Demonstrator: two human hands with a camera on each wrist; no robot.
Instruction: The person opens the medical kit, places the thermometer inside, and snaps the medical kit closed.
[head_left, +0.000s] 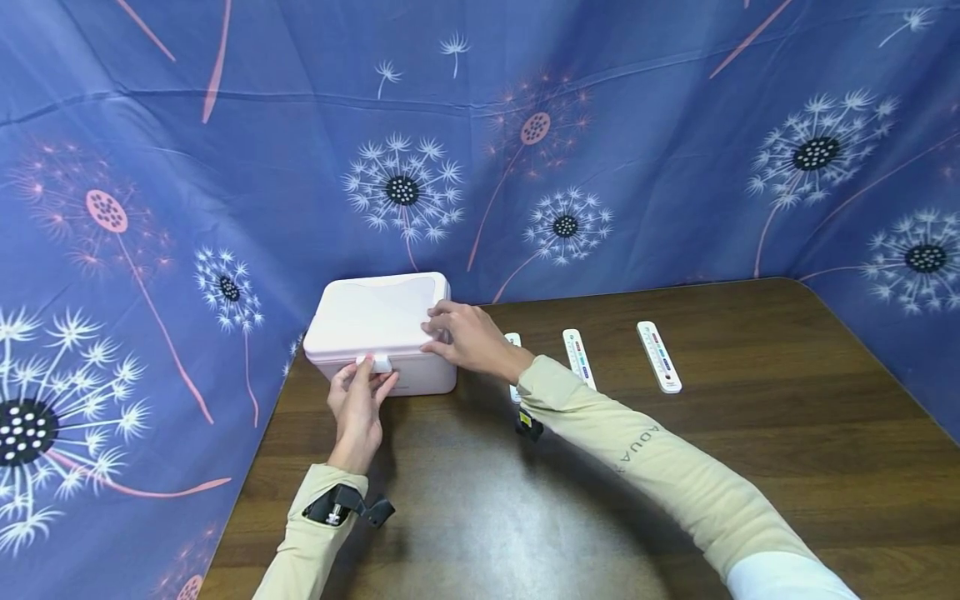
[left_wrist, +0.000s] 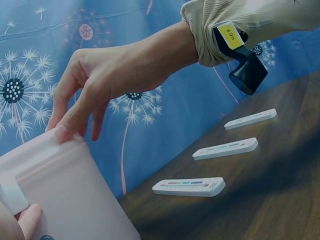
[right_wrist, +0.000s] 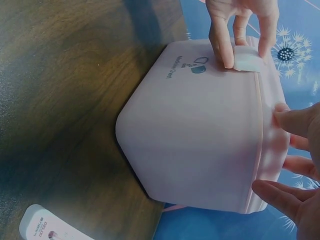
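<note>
A pale pink medicine chest [head_left: 420,375] stands at the back left of the table, its lid [head_left: 375,308] down. On its front is a white latch [right_wrist: 247,59], which my left hand [head_left: 356,417] pinches between thumb and fingers. My right hand [head_left: 480,337] holds the lid's right front corner, thumb on the rim and fingers bent over the top. In the right wrist view, printed lettering and a logo [right_wrist: 198,66] show on the chest's front. The inside of the chest is hidden.
Three slim white thermometers lie to the right of the chest: a near one [left_wrist: 190,187], a middle one [left_wrist: 225,149] and a far one [left_wrist: 251,119]. In the head view my right forearm partly covers two. A blue dandelion-print cloth [head_left: 637,167] hangs behind the brown table [head_left: 787,433].
</note>
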